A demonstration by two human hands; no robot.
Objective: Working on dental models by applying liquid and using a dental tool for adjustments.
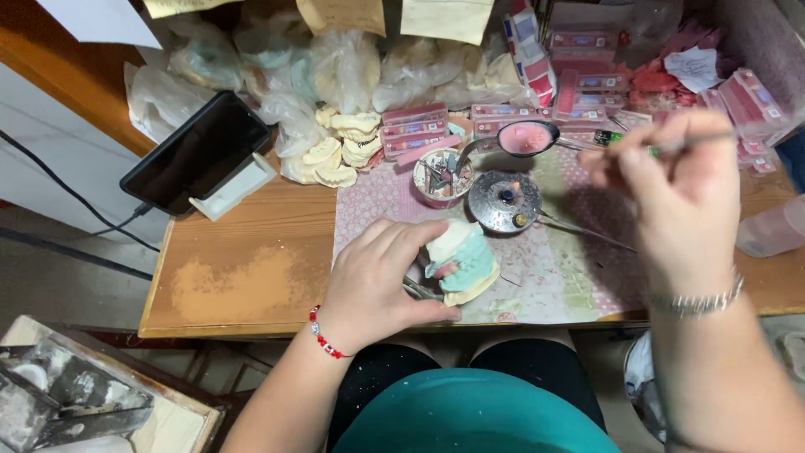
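Observation:
My left hand (pixel 381 281) grips a dental plaster cast with a pale green and pink wax rim (pixel 461 260), held over the patterned mat (pixel 553 268) at the table's front edge. My right hand (pixel 679 180) is raised at the right and pinches a thin metal instrument (pixel 587 144) whose tip points left toward a ladle holding melted pink wax (pixel 524 137). Below the ladle sits a small round metal burner (pixel 505 200) with a faint flame.
A dark phone (pixel 197 151) leans on a white stand at the left. Plaster casts (pixel 340 151), plastic bags, a tool cup (pixel 442 176) and several pink flat boxes (pixel 587 84) crowd the back. A clear bottle (pixel 771 226) lies at the right edge.

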